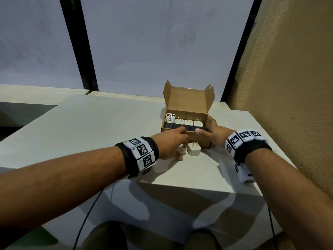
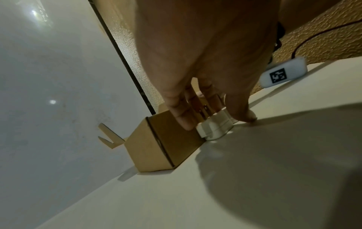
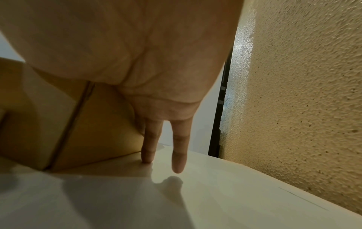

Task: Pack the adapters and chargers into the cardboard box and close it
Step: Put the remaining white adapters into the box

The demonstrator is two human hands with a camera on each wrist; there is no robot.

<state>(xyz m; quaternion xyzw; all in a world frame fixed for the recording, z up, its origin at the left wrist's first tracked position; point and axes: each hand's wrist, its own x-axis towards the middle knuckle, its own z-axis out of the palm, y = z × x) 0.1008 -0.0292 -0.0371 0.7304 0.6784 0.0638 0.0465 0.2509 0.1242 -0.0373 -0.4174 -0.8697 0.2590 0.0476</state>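
Observation:
The open cardboard box (image 1: 199, 140) stands on the table with its lid upright. Inside, a white travel adapter (image 1: 170, 118) and three white chargers (image 1: 189, 122) fill the back row, and dark adapters (image 1: 180, 127) fill the front row. Two white chargers stand on the table in front of the box. My left hand (image 1: 177, 148) reaches down over the left charger (image 1: 182, 150), which sits prongs up between forefinger and thumb in the left wrist view (image 2: 214, 126). My right hand (image 1: 207, 129) clasps the box's front right corner, thumb on the front rim, fingers (image 3: 147, 153) down its side wall (image 3: 94, 131).
The second loose charger (image 1: 193, 150) stands just right of the left hand. A rough tan wall (image 1: 288, 87) rises close on the right. The pale table (image 1: 90, 132) stretches left and towards me. Cables hang under both wrists.

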